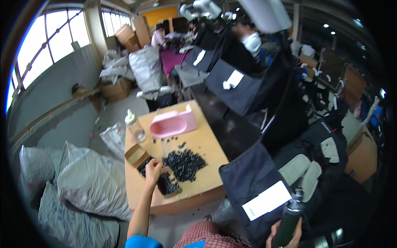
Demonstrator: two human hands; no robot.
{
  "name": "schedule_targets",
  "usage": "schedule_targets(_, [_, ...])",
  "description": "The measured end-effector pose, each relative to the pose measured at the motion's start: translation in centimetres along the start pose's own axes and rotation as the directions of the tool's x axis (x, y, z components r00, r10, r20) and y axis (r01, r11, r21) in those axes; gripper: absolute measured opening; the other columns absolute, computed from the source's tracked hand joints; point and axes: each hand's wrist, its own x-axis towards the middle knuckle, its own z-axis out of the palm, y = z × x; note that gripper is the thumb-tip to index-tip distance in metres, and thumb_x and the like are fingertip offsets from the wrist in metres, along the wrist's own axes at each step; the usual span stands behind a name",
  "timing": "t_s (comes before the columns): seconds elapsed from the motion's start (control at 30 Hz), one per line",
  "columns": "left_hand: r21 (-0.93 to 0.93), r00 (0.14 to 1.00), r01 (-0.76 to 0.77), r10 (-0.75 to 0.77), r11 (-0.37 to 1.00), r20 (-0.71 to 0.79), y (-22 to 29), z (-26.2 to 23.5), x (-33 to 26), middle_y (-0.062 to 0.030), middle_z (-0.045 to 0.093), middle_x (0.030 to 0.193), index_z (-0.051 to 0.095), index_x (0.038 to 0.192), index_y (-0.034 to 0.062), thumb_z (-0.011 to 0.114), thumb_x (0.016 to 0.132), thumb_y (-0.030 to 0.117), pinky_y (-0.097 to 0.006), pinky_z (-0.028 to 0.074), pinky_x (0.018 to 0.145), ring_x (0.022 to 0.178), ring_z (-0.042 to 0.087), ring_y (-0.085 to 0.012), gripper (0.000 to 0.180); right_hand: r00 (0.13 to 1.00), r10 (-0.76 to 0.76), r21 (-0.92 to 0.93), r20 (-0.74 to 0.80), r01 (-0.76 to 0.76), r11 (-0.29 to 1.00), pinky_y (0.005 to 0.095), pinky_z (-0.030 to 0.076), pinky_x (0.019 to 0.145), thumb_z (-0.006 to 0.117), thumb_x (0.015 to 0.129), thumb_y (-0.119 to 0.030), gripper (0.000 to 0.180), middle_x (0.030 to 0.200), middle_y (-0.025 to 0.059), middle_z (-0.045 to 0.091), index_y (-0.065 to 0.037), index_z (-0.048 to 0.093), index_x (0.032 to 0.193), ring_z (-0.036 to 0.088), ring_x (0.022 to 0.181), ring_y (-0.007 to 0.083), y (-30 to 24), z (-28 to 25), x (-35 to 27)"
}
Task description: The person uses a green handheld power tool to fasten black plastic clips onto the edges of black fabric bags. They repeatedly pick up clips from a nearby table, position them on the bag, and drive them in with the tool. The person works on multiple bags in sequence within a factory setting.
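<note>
My left hand is closed in a pinch over small cardboard boxes of black pieces at the table's near left. Whatever lies between its fingertips is too small to make out. Beside it, one open box holds small black parts, and a loose pile of black plastic pieces spreads to the right. At the lower right, my right hand is wrapped round a dark green electric screwdriver, its metal end pointing up and away from me.
On the wooden table stand a pink plastic holder and a clear bottle with a pale nozzle. Large white sacks lie at left. Black fabric pieces with a white label crowd the right side. Other people sit farther back.
</note>
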Motion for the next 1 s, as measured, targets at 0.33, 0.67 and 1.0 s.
schedule_targets(0.33, [-0.537, 0.229, 0.527, 0.499, 0.659, 0.836, 34.6, 9.6, -11.7, -0.021, 0.065, 0.101, 0.057, 0.098, 0.0018, 0.059, 0.093, 0.013, -0.035, 0.059, 0.076, 0.089, 0.068, -0.0249, 0.012, 0.965, 0.261, 0.095, -0.008, -0.259, 0.961, 0.0345, 0.052, 0.067, 0.091, 0.043, 0.003, 0.13, 0.103, 0.0202, 0.056, -0.003, 0.015, 0.148, 0.059, 0.089, 0.0243, -3.0, 2.9, -3.5])
schedule_targets(0.67, [-0.437, -0.141, 0.511, 0.574, 0.74, 0.807, 40.0, 12.8, -16.9, -0.0256, 0.065, 0.096, 0.058, 0.095, -0.0023, 0.062, 0.09, 0.008, -0.035, 0.06, 0.07, 0.083, 0.069, -0.028, 0.012, 0.996, -0.041, -0.219, 0.075, 0.056, 0.974, 0.0304, 0.049, 0.071, 0.091, 0.053, -0.006, 0.125, 0.11, 0.0135, 0.053, -0.009, 0.012, 0.151, 0.057, 0.084, 0.0182, -2.7, -0.1, -9.3])
schedule_targets(1.0, [-0.455, -0.35, -0.132, 0.388, 0.881, 0.853, 47.2, 10.8, -18.1, -0.0124, 0.067, 0.087, 0.056, 0.094, -0.0049, 0.057, 0.093, 0.005, -0.029, 0.057, 0.073, 0.084, 0.068, -0.0176, 0.01, 0.946, -0.086, -0.714, -0.313, -0.174, 0.678, 0.0369, 0.035, 0.105, 0.093, 0.056, -0.034, 0.127, 0.134, 0.0223, 0.048, 0.002, 0.012, 0.147, 0.046, 0.127, 0.0274, -4.5, 3.1, -11.6])
